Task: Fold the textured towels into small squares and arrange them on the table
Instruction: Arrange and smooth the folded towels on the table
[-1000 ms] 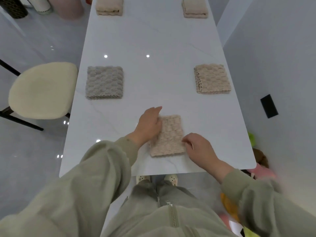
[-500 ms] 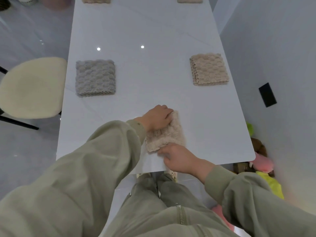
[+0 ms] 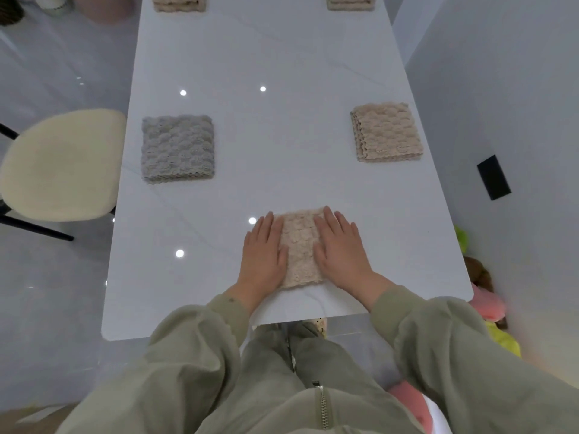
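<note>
Far left, off the table: cream chair (image 3: pixel 62 166) with a padded seat and dark legs, on the glossy floor.

White table (image 3: pixel 266 57), long and faintly veined, with spots of ceiling light reflected in it.

Left side, mid-table: grey towel (image 3: pixel 178 148), folded to a square, bubbly raised texture, scalloped layers showing at its near edge. Beyond it at the far end, the far-left towel (image 3: pixel 179 2), pale beige, folded and cut off by the frame.

Near edge, centre: left hand (image 3: pixel 264 255) laid flat, fingers straight and together, pressing the left edge of the near towel (image 3: pixel 300 249). This towel is pale beige with the same puffy weave. It is folded small, and only a narrow strip shows between the hands. Its near edge is wavy. Right hand (image 3: pixel 340 249) also flat, fingers extended and slightly spread, pressing the right edge. Neither hand grasps anything. Olive-green sleeves reach to both wrists.

Far end, right: far-right towel (image 3: pixel 350 1), beige, mostly out of frame. Mid-table, right: beige towel (image 3: pixel 387 131), a square with stacked layers showing at its left side.

On the right wall: black rectangle (image 3: pixel 493 177).
</note>
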Available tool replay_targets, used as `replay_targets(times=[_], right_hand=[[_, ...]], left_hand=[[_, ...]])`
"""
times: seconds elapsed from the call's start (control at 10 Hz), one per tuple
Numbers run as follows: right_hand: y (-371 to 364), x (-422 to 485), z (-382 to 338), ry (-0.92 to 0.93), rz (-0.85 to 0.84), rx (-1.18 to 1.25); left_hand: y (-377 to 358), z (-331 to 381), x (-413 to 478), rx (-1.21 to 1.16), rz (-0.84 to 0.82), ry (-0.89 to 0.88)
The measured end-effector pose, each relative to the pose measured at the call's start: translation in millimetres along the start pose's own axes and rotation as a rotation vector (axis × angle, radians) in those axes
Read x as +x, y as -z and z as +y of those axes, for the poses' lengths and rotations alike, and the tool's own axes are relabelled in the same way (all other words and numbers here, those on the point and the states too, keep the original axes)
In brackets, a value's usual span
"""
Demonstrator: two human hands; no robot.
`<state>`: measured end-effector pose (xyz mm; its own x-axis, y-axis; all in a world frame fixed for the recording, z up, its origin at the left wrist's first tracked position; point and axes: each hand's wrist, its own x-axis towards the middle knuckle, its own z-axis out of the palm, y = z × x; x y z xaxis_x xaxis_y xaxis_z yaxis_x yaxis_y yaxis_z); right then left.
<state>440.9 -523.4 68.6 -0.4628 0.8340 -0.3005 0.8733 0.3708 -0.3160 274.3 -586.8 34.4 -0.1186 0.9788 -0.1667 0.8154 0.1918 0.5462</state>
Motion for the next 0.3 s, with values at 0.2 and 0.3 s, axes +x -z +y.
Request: replay_targets(times=[0.2, 0.3], right_hand=[[-1, -1, -4, 0.015, 0.041, -0.023], [3, -5, -6, 0.011, 0.117, -0.058]], left_hand=[[10, 2, 4, 0.117, 0.015, -0.043], [25, 12, 9, 0.256, 0.08, -0.152]])
